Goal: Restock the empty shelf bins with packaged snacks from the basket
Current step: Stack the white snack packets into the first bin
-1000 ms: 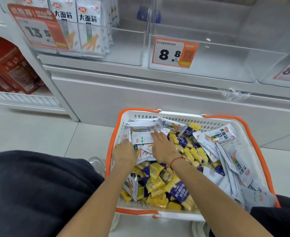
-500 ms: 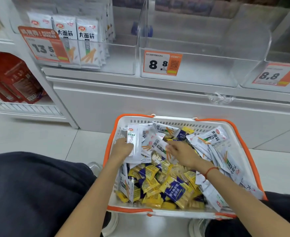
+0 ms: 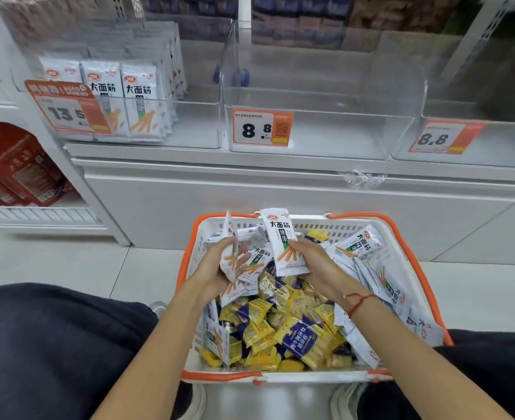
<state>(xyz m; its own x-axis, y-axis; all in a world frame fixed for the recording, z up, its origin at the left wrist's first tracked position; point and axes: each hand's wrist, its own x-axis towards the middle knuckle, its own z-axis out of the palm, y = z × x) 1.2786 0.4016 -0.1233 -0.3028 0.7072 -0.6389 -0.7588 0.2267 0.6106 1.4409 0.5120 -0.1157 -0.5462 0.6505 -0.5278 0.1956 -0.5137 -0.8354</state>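
White packets fill both hands above the basket at the lower centre of the frame. The left hand grips a fanned bunch of packets; the right hand grips one packet, standing upright. Yellow snacks lie in the basket below. In the upper centre, the clear bin with the tag 8.8 is empty. The bin at upper left holds the same white packets.

Basket of snack packets at lower centre; shelf bins across the top, left bin stocked.
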